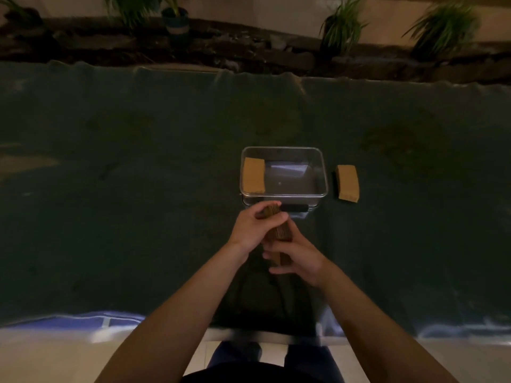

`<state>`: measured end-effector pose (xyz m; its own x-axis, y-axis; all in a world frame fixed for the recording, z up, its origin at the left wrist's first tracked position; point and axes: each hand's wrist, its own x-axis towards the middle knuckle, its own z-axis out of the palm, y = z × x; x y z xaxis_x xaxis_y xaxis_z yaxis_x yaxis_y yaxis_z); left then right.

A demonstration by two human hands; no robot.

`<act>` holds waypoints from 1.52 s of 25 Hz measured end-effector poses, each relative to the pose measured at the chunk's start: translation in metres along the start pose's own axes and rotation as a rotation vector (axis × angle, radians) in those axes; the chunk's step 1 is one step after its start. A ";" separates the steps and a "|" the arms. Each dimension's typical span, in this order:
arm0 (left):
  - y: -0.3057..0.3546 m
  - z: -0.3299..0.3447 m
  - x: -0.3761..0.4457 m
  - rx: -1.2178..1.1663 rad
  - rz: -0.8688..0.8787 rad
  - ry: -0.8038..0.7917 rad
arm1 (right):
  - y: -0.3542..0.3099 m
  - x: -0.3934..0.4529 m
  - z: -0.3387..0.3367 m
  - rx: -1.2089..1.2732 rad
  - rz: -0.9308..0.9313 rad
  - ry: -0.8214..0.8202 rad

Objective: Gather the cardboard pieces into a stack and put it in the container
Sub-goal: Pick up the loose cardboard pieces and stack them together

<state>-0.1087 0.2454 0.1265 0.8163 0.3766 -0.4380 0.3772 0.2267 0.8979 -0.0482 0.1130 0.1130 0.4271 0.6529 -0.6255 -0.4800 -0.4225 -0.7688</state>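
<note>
Both hands hold one cardboard stack point(279, 234) on edge above the dark green cloth, just in front of the metal container point(318, 172). My left hand point(254, 228) grips its far end from the left. My right hand point(297, 261) clasps its near end from the right. Inside the container, a tan cardboard stack point(253, 179) lies against the left wall. Another tan cardboard stack point(347, 183) lies on the cloth just right of the container.
A dark green cloth point(138, 189) covers the table. The container's black handle point(296, 208) hangs on its near side. Potted plants point(341, 26) and dark stones stand beyond the far edge. My legs and pale floor tiles show below the near edge.
</note>
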 end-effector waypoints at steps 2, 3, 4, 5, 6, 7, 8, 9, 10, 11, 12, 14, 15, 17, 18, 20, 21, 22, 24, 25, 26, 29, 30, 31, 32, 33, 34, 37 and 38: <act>0.010 0.011 0.007 0.069 0.062 -0.049 | 0.003 -0.006 -0.021 0.131 -0.003 -0.036; 0.014 0.022 0.009 0.104 0.094 -0.083 | 0.003 -0.008 -0.030 0.160 -0.033 -0.023; 0.015 0.033 0.012 0.137 0.114 -0.106 | 0.004 -0.009 -0.038 0.162 -0.059 -0.004; 0.016 0.045 0.015 0.165 0.124 -0.117 | 0.003 -0.011 -0.047 0.156 -0.076 0.010; 0.016 0.056 0.019 0.184 0.128 -0.120 | 0.001 -0.013 -0.058 0.153 -0.085 0.014; 0.018 0.065 0.023 0.192 0.128 -0.124 | 0.000 -0.015 -0.068 0.158 -0.096 0.016; 0.021 0.075 0.028 0.196 0.128 -0.132 | -0.001 -0.017 -0.082 0.169 -0.109 0.021; 0.025 0.084 0.032 0.202 0.126 -0.138 | -0.002 -0.018 -0.095 0.172 -0.119 0.031; 0.029 0.097 0.037 0.209 0.127 -0.141 | -0.005 -0.020 -0.110 0.168 -0.129 0.038; 0.033 0.112 0.041 0.214 0.127 -0.138 | -0.008 -0.021 -0.125 0.158 -0.136 0.039; 0.036 0.124 0.044 0.222 0.124 -0.127 | -0.010 -0.022 -0.136 0.153 -0.137 0.038; 0.042 0.152 0.055 0.242 0.111 -0.097 | -0.014 -0.023 -0.161 0.165 -0.125 0.040; 0.045 0.164 0.062 0.252 0.102 -0.093 | -0.016 -0.024 -0.174 0.158 -0.113 0.043; 0.049 0.186 0.078 0.268 0.080 -0.082 | -0.018 -0.021 -0.202 0.053 -0.112 0.062; 0.051 0.196 0.085 0.271 0.066 -0.063 | -0.020 -0.020 -0.215 -0.013 -0.120 0.059; 0.055 0.214 0.096 0.264 0.025 -0.009 | -0.026 -0.018 -0.234 -0.056 -0.137 0.030; 0.057 0.222 0.101 0.244 -0.002 0.010 | -0.030 -0.017 -0.242 -0.034 -0.138 0.014; 0.060 0.228 0.105 0.220 -0.027 0.017 | -0.033 -0.017 -0.247 -0.008 -0.137 0.001; 0.066 0.235 0.113 0.197 -0.073 0.018 | -0.041 -0.015 -0.254 0.011 -0.132 -0.016; 0.069 0.236 0.116 0.208 -0.092 0.015 | -0.044 -0.014 -0.255 0.002 -0.125 -0.017; 0.070 0.237 0.120 0.229 -0.105 0.009 | -0.045 -0.011 -0.256 -0.017 -0.116 -0.013; 0.069 0.234 0.134 0.284 -0.137 -0.005 | -0.047 -0.001 -0.255 -0.029 -0.079 0.002; 0.069 0.232 0.140 0.285 -0.147 -0.009 | -0.048 0.004 -0.255 -0.003 -0.066 0.008; 0.069 0.230 0.146 0.287 -0.157 -0.006 | -0.051 0.007 -0.256 0.023 -0.052 0.019; 0.070 0.228 0.152 0.304 -0.159 0.010 | -0.054 0.010 -0.255 0.014 -0.041 0.040; 0.071 0.226 0.159 0.344 -0.153 0.043 | -0.058 0.014 -0.255 -0.055 -0.042 0.092; 0.073 0.224 0.167 0.398 -0.140 0.089 | -0.060 0.019 -0.256 -0.180 -0.062 0.180; 0.079 0.228 0.183 0.595 -0.104 0.187 | -0.063 0.032 -0.254 -0.529 -0.179 0.428; 0.081 0.231 0.188 0.640 -0.104 0.189 | -0.064 0.038 -0.254 -0.549 -0.191 0.453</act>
<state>0.1766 0.1273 0.1263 0.6930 0.5454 -0.4714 0.6821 -0.2843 0.6738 0.1937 0.0050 0.1048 0.7965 0.4732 -0.3764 0.0364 -0.6588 -0.7514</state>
